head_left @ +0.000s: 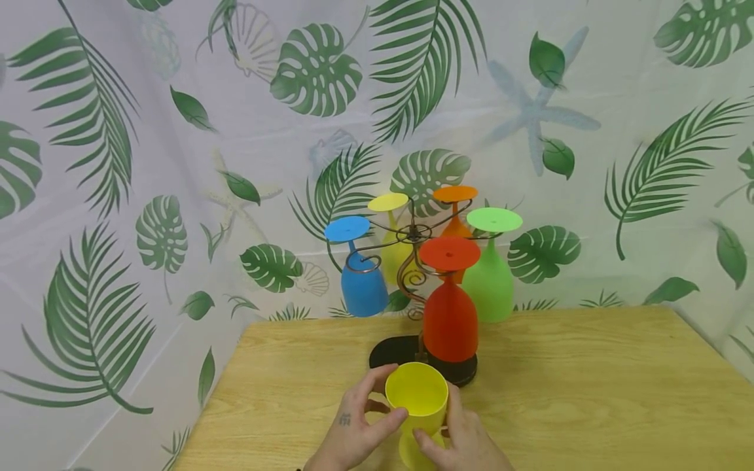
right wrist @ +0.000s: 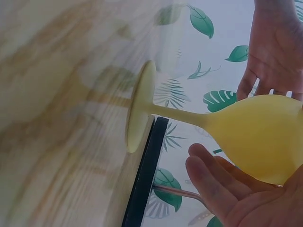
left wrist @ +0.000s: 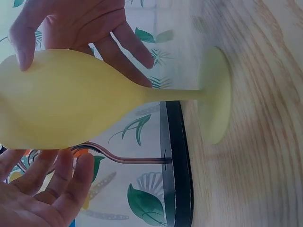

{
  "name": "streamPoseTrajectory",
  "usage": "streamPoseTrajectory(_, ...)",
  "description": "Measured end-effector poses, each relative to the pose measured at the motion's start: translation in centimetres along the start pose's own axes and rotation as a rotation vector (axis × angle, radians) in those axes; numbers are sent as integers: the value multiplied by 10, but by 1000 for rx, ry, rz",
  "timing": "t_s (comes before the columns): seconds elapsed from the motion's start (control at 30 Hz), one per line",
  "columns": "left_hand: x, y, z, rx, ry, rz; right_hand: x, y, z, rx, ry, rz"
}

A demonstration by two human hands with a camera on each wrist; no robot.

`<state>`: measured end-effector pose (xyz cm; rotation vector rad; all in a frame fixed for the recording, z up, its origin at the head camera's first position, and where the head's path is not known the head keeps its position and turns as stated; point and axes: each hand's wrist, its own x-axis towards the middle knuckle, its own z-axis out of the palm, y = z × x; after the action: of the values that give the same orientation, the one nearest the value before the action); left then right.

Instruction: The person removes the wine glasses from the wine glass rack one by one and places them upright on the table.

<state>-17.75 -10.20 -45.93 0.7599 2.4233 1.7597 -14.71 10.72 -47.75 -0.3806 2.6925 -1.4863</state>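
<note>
Yellow goblet (head_left: 419, 400) upright before the wire rack (head_left: 414, 233), foot (left wrist: 215, 97) on or barely above the tabletop (head_left: 577, 386), I can't tell which. Left hand (head_left: 356, 422) and right hand (head_left: 468, 439) clamp its bowl (left wrist: 71, 97) from opposite sides, thumbs (head_left: 389, 424) in front, seemingly to keep it steady. On the rack, five other goblets (head_left: 451, 324) hang bowl-down, likely kept from dropping by their broad feet.

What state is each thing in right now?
Held yellow stemmed goblet: upright, empty
Left hand: holding that goblet
Right hand: holding that goblet
Brown metal wire rack: standing, loaded
Blue stemmed goblet: hung inverted
Red stemmed goblet: hung inverted
Light-green stemmed goblet: hung inverted
Orange stemmed goblet: hung inverted
Rear yellow stemmed goblet: hung inverted
</note>
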Motion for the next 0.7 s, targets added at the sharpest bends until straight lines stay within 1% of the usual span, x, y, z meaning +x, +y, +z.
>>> streamPoseTrajectory(0.17,0,1,0,2,-8,11,-2,2,-2,-3,-4,-19)
streamPoseTrajectory(0.27,0,1,-1,10,-9,1,-2,3,-2,-2,-8,-28)
streamPoseTrajectory(0.37,1,1,-3,17,8,-4,-1,4,-2,6,-15,-18)
streamPoseTrajectory(0.43,1,2,-5,14,36,1,-1,5,-2,16,-20,-15)
streamPoseTrajectory(0.57,2,6,-13,2,83,52,-2,6,-7,44,-40,25)
streamPoseTrajectory(0.7,6,12,-19,9,96,119,-8,8,-20,35,-44,36)
